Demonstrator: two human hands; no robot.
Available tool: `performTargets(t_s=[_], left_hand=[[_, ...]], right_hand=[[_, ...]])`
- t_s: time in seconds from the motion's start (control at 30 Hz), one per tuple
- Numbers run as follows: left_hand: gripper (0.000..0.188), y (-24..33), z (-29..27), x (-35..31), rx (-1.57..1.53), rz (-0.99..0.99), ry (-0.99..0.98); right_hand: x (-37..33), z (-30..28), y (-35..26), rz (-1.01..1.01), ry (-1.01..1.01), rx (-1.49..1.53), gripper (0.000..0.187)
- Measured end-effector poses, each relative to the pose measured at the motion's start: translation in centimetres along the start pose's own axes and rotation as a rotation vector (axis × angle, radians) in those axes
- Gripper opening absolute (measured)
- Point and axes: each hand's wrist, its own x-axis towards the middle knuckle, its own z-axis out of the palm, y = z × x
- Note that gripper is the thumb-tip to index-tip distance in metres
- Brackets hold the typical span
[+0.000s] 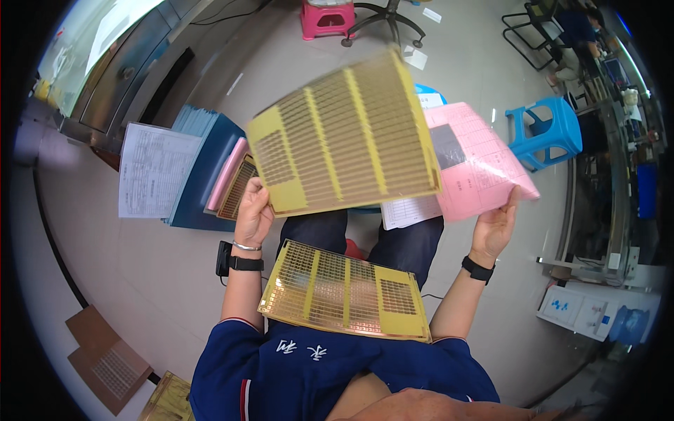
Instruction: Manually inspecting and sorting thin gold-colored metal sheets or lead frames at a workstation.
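Observation:
My left hand (256,214) grips the lower left corner of a large yellow circuit board panel (337,151), raised and tilted over my knees. Rows of small brown cells fill it, divided by plain yellow strips. With my right hand (497,228) I have hold of the right corner of a pink printed sheet (481,165), which has a glossy surface and a grey patch. The raised panel covers part of the sheet's left side. A second yellow circuit board panel (347,291) rests on my lap against my shirt, touched by neither hand.
Left of my legs stands a dark blue bin (200,186) with blue folders, a white printed sheet (151,172) and more panels. White papers (414,210) lie under the pink sheet. A blue stool (544,133) stands right, a pink stool (328,17) ahead. A person (579,35) sits far right.

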Motion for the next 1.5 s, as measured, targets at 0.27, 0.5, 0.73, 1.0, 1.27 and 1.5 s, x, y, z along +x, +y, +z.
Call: performTargets(t_s=[0.27, 0.5, 0.73, 1.0, 1.27, 1.5], left_hand=[[0.016, 3.0, 0.4, -0.7, -0.059, 0.162, 0.023], [0.014, 2.7, 2.3, -0.9, 0.014, 0.072, -0.032], [0.015, 1.0, 4.2, -1.3, 0.112, -0.068, -0.093], [0.014, 0.7, 4.2, -1.6, 0.181, -0.154, -0.181], [0.012, 0.7, 4.1, -1.9, 0.210, -0.171, -0.134], [0.013, 0.8, 4.4, -1.6, 0.225, -0.171, -0.131]], right_hand=[[0.6, 0.7, 2.5, 0.265, -0.045, -0.166, 0.044], [-1.5, -1.5, 4.4, 0.563, 0.038, -0.718, 0.035], [-2.2, 0.0, 3.6, 0.126, 0.089, -0.800, 0.037], [-3.8, -0.1, 1.2, 0.398, -0.163, -0.449, 0.037], [-4.7, 0.8, 0.6, 0.347, -0.191, -0.470, 0.031], [-4.7, 0.9, 0.4, 0.323, -0.186, -0.485, 0.031]])
